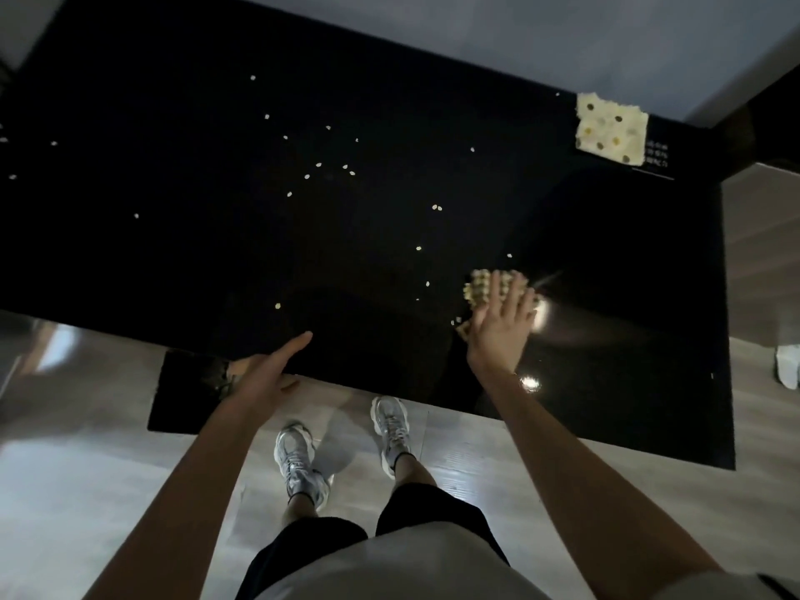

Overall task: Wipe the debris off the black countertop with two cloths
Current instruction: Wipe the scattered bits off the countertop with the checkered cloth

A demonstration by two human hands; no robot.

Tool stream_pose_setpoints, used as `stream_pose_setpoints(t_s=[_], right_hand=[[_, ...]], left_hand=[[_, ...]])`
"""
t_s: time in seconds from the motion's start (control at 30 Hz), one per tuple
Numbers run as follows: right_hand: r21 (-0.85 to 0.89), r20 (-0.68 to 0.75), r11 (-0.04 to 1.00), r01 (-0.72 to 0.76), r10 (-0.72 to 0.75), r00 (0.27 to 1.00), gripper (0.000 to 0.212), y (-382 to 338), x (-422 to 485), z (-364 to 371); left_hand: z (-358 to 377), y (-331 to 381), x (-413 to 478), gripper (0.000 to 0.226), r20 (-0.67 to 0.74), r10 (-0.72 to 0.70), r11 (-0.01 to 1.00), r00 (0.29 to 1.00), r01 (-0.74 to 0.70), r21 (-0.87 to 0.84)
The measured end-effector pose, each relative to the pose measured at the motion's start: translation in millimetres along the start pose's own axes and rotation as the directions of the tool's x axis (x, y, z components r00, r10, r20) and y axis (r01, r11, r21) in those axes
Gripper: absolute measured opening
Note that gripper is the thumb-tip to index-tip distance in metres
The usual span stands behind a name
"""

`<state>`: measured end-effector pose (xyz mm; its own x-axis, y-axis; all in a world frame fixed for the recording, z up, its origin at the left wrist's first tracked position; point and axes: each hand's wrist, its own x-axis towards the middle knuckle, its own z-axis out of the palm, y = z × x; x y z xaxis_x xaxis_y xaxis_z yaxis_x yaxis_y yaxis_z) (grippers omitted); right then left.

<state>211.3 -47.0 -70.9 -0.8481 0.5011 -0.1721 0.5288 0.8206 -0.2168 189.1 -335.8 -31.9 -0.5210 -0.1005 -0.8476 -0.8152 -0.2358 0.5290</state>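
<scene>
Head camera: I am pressing my right grip (502,329), spread flat, onto a yellow cloth (478,288) on the black bench (173,253). My left grip (264,374) is resting open at the edge, holding nothing. Loose grains (436,207) are lying beyond both, and a second cloth (612,129) is lying far beyond the right.

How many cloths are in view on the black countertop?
2. A spotted cloth lies flat at the far right corner. A second cloth sits near the front edge, partly hidden under the right hand pressing it.
</scene>
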Motion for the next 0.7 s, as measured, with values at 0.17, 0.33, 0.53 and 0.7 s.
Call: stream_pose_setpoints(t_s=[0.17, 0.33, 0.53, 0.7], right_hand=[[0.015, 0.044, 0.971, 0.239, -0.24, 0.97, 0.061, -84.7, -19.1, 24.3], [0.078, 0.083, 0.893, 0.443, -0.448, 0.89, 0.055, -150.9, -32.1, 39.0], [0.783, 0.184, 0.62, -0.054, -0.147, 0.972, 0.032, -140.1, -24.9, -26.4], [0.864, 0.008, 0.504, -0.029, 0.044, 0.999, 0.027, -80.8, -18.5, -100.2]], left_hand=[[-5.8, 3.3, 2.2, 0.019, 0.027, -0.047, 0.999, 0.999, 0.047, 0.001], [-8.4, 2.1, 4.3, 0.011, 0.092, -0.087, 0.995, 0.992, 0.082, 0.058], [-6.7, 5.1, -3.8, 0.021, 0.021, -0.036, 0.999, 0.999, 0.036, 0.005], [-8.3, 9.0, -6.7, 0.067, -0.016, -0.065, 0.997, 0.998, 0.065, -0.031]])
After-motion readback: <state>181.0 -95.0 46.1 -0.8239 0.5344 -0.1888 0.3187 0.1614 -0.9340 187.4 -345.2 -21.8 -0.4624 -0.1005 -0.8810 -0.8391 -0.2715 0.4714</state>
